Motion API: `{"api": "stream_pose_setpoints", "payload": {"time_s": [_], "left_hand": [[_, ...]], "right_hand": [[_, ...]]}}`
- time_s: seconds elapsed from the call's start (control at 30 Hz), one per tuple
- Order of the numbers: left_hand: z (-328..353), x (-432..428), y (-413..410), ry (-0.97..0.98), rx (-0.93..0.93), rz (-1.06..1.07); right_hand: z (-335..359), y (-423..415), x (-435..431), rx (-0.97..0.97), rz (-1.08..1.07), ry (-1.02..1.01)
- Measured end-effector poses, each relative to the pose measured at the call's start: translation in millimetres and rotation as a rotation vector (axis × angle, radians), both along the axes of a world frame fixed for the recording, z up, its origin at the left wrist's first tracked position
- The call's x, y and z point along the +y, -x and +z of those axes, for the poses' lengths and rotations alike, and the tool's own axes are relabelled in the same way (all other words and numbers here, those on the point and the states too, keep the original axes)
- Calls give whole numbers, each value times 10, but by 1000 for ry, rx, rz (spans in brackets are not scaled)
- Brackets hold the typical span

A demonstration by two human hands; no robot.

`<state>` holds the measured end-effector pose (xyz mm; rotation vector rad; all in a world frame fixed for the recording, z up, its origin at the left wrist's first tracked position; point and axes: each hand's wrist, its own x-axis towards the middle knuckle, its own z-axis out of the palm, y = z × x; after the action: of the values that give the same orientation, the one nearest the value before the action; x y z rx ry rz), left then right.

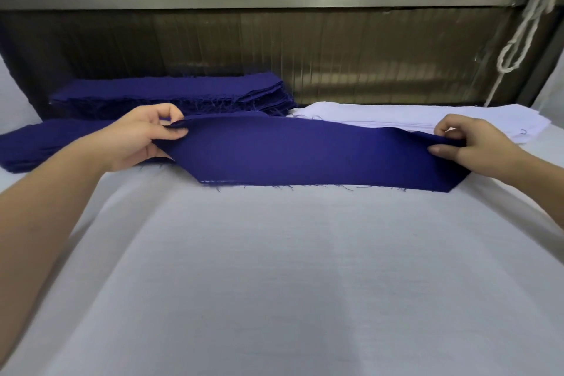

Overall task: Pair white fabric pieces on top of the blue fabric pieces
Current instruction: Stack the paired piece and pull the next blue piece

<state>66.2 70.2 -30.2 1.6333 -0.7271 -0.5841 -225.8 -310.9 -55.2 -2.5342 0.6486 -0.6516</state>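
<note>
A long blue fabric piece stretches across the table's middle, its frayed near edge touching the white table cover. My left hand pinches its left end between thumb and fingers. At the other end my right hand pinches it the same way. Both ends are lifted a little. A pile of white fabric pieces lies behind the blue piece at the right. Two stacks of blue pieces sit at the left: one far stack and one nearer stack, partly hidden by my left arm.
A white cloth covers the table, wide and bare in front of me. A metal panel rises behind the stacks. A white cord hangs at the far right.
</note>
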Motion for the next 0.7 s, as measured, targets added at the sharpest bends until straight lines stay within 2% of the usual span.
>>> {"api": "stream_pose_setpoints", "payload": {"time_s": [0.17,0.27,0.4,0.53,0.7], "left_hand": [[-29,42,-106,193,91,236],[-10,46,-157,336,198,422],[31,172,-353,421,341,681],[27,379,-579,437,467,772],[55,574,-865,511,500,825]], "right_hand": [[37,-128,160,-209,40,-368],[30,-310,284,-245,66,-500],[67,-648,487,-235,123,-562],[130,-1081,760,-223,190,-573],[156,-1607,1030,-204,234,-626]]}}
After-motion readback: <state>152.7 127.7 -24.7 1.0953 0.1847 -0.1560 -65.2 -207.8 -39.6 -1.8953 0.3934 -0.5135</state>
